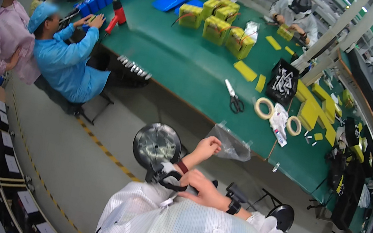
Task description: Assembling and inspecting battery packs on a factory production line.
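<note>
My left hand is held out at the table's front edge, its fingers curled in and nothing visible in them. Beside its fingertips, a clear plastic bag hangs from the edge on bits of tape. A dark red band circles the left wrist. Further up that forearm sits a black looped strap mount. My right hand reaches across with bent fingers gripping the loop's near end; the fingertips are partly hidden. A black band is on the right wrist.
On the green table lie scissors, tape rolls, a black bin and yellow battery packs. A round stool stands left of my arm. A co-worker in blue sits at the left; others work beyond.
</note>
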Demonstrator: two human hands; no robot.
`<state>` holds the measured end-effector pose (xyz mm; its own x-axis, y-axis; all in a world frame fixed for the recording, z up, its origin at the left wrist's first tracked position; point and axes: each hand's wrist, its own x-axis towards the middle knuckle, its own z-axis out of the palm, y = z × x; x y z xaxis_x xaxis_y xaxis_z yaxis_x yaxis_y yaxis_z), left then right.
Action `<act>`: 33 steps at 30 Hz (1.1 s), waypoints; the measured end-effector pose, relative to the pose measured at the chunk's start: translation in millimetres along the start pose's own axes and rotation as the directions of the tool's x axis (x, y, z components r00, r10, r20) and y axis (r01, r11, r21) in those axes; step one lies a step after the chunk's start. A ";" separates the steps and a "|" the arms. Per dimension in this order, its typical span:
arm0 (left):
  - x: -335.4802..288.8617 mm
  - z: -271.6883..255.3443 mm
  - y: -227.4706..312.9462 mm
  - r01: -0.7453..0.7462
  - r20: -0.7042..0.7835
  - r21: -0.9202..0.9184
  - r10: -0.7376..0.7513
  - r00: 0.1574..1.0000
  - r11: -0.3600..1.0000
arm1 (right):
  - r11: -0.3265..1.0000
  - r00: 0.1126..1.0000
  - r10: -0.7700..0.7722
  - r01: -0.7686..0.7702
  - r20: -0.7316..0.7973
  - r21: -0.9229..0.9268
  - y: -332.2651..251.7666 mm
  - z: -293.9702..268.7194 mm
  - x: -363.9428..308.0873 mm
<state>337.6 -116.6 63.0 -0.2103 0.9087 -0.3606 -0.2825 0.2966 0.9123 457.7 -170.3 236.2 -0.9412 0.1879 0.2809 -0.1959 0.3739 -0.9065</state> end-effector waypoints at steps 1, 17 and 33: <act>1.9 0.7 11.3 -0.021 0.014 0.013 0.021 1.000 1.000 | 0.998 1.000 0.013 -0.015 -0.020 -0.069 13.9 5.4 -7.2; -1.9 -5.6 1.9 0.098 -0.211 -0.135 -0.125 0.969 0.986 | 0.956 0.950 0.290 -0.284 -0.112 0.071 36.8 24.2 -6.5; -77.5 11.6 -17.1 0.037 0.311 0.397 -0.172 0.935 0.917 | 0.807 0.536 0.590 -0.415 -0.604 0.421 137.6 -9.3 -24.5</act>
<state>369.6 -188.7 77.6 0.1435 0.8895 -0.4338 0.1043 0.4223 0.9005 456.3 -115.0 107.5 -0.4540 0.8696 -0.1943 0.1162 -0.1585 -0.9805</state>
